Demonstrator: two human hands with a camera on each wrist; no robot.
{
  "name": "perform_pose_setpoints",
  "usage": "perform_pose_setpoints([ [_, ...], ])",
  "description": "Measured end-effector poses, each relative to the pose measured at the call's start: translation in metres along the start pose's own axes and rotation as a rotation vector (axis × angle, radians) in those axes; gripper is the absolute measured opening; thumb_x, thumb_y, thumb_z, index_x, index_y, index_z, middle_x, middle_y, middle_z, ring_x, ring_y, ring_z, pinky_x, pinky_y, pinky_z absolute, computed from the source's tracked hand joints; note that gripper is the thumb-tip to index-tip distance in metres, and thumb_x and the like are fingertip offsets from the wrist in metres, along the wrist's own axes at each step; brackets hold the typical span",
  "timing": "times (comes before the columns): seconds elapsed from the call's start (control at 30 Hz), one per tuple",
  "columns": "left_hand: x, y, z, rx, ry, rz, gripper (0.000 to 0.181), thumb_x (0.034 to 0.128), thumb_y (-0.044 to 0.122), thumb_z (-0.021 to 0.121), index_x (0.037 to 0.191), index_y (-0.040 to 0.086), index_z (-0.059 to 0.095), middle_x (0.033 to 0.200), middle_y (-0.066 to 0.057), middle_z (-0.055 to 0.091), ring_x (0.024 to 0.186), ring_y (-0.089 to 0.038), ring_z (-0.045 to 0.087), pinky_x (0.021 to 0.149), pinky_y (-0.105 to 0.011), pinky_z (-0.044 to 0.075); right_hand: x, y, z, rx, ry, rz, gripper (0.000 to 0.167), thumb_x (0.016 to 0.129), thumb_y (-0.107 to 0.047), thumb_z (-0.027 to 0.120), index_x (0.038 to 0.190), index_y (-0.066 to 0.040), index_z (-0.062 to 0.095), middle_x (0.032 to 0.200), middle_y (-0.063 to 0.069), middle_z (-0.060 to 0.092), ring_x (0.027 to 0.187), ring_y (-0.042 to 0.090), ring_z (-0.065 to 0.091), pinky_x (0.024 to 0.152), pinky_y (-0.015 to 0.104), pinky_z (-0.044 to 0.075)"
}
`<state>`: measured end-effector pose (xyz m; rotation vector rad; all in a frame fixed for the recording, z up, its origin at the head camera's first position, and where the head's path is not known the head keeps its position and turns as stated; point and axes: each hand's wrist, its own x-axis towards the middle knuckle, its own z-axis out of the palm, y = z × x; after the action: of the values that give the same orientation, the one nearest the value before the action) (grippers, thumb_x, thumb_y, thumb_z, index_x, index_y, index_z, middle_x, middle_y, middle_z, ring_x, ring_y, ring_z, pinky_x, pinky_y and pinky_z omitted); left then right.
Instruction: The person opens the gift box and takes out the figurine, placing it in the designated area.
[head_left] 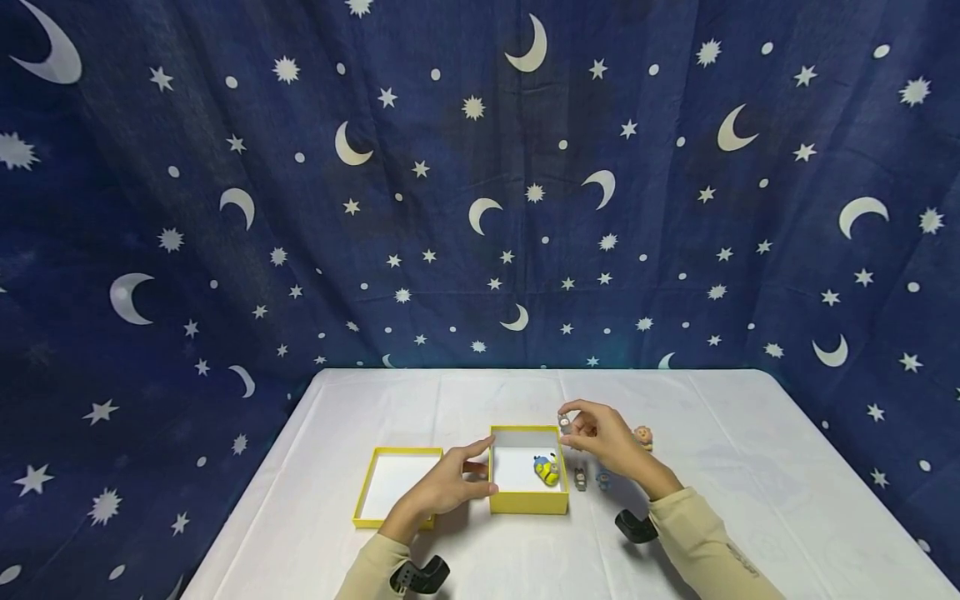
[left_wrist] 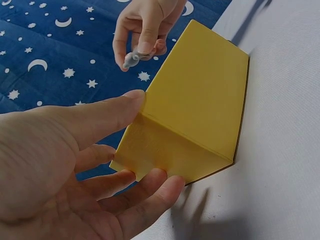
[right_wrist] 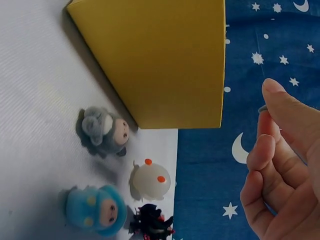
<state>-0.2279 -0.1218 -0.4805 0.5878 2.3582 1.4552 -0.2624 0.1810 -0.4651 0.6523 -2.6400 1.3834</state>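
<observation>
My left hand (head_left: 450,479) rests its fingertips and thumb against the left side of an open yellow box (head_left: 528,502), the fingers only slightly bent. Inside the box lies a yellow-and-blue Minion figurine (head_left: 547,469). Over the box's far right corner, my right hand (head_left: 606,435) pinches a small grey figurine (head_left: 565,423) between thumb and fingers. The left wrist view shows this grey figurine (left_wrist: 132,59) hanging at the fingertips; in the right wrist view the thumb (right_wrist: 290,107) mostly hides it.
Right of the box stand another grey figurine (right_wrist: 102,131), a blue one (right_wrist: 95,210), a white rounded one with orange spots (right_wrist: 151,180) and a black-and-red one (right_wrist: 151,220). An orange-haired figurine (head_left: 643,437) is beyond my right wrist. The yellow-rimmed lid (head_left: 397,477) lies left.
</observation>
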Motion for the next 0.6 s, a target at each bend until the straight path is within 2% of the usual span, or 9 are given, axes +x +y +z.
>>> perform_pose_setpoints([
  [0.07, 0.001, 0.000, 0.001, 0.006, 0.002, -0.008, 0.078, 0.0893, 0.014, 0.076, 0.156, 0.004, 0.037, 0.162, -0.015, 0.039, 0.127, -0.032, 0.059, 0.107, -0.052, 0.046, -0.002, 0.001, -0.002, -0.009, -0.002, 0.019, 0.036, 0.084, -0.011, 0.080, 0.119, -0.009, 0.068, 0.077, -0.003, 0.064, 0.062, 0.003, 0.052, 0.057, 0.023, 0.047],
  [0.2, 0.001, 0.000, 0.001, 0.009, 0.003, -0.012, 0.078, 0.0892, 0.014, 0.077, 0.156, 0.005, 0.037, 0.162, -0.014, 0.039, 0.127, -0.031, 0.059, 0.106, -0.051, 0.048, -0.006, 0.003, -0.005, -0.022, -0.008, 0.039, 0.039, 0.085, -0.012, 0.080, 0.121, -0.005, 0.067, 0.078, -0.001, 0.066, 0.063, 0.004, 0.052, 0.059, 0.023, 0.047],
  [0.4, 0.000, 0.001, 0.000, -0.004, -0.007, 0.012, 0.078, 0.0893, 0.012, 0.076, 0.156, 0.004, 0.036, 0.160, -0.019, 0.040, 0.124, -0.033, 0.059, 0.102, -0.052, 0.050, -0.012, 0.004, -0.006, -0.047, -0.007, 0.095, 0.037, 0.086, -0.012, 0.079, 0.121, -0.006, 0.067, 0.077, -0.003, 0.065, 0.064, 0.005, 0.053, 0.061, 0.025, 0.048],
  [0.47, -0.001, 0.001, -0.001, -0.012, -0.008, 0.016, 0.078, 0.0893, 0.011, 0.076, 0.156, 0.003, 0.036, 0.159, -0.020, 0.041, 0.124, -0.033, 0.059, 0.102, -0.052, 0.049, -0.014, 0.005, -0.006, -0.063, 0.004, 0.100, 0.036, 0.086, -0.013, 0.080, 0.120, -0.008, 0.068, 0.076, -0.005, 0.065, 0.063, 0.005, 0.053, 0.077, 0.032, 0.043],
  [0.5, -0.001, 0.001, -0.001, -0.015, -0.008, 0.018, 0.078, 0.0893, 0.010, 0.076, 0.156, 0.003, 0.036, 0.159, -0.020, 0.041, 0.123, -0.033, 0.059, 0.102, -0.052, 0.049, -0.015, 0.005, -0.006, -0.064, 0.008, 0.099, 0.036, 0.086, -0.013, 0.080, 0.119, -0.007, 0.068, 0.075, -0.005, 0.065, 0.063, 0.005, 0.054, 0.082, 0.040, 0.039],
  [0.53, -0.001, 0.001, -0.001, -0.018, -0.010, 0.020, 0.078, 0.0893, 0.010, 0.076, 0.156, 0.003, 0.036, 0.159, -0.021, 0.041, 0.123, -0.032, 0.059, 0.102, -0.052, 0.049, -0.016, 0.006, -0.006, -0.073, 0.017, 0.095, 0.035, 0.085, -0.013, 0.081, 0.118, -0.008, 0.069, 0.074, -0.006, 0.065, 0.062, 0.004, 0.054, 0.088, 0.050, 0.030],
  [0.57, -0.001, 0.001, -0.001, -0.020, -0.010, 0.023, 0.078, 0.0893, 0.010, 0.076, 0.156, 0.003, 0.036, 0.159, -0.021, 0.040, 0.123, -0.032, 0.059, 0.102, -0.052, 0.049, -0.018, 0.007, -0.006, -0.081, 0.026, 0.091, 0.035, 0.085, -0.014, 0.081, 0.117, -0.008, 0.069, 0.073, -0.007, 0.065, 0.062, 0.004, 0.053, 0.087, 0.056, 0.021],
  [0.6, -0.001, 0.000, -0.001, -0.021, -0.012, 0.025, 0.078, 0.0894, 0.010, 0.076, 0.156, 0.003, 0.036, 0.159, -0.021, 0.040, 0.123, -0.032, 0.059, 0.101, -0.052, 0.049, -0.019, 0.008, -0.006, -0.088, 0.035, 0.087, 0.035, 0.084, -0.014, 0.082, 0.116, -0.009, 0.069, 0.072, -0.008, 0.065, 0.062, 0.003, 0.053, 0.084, 0.057, 0.016],
])
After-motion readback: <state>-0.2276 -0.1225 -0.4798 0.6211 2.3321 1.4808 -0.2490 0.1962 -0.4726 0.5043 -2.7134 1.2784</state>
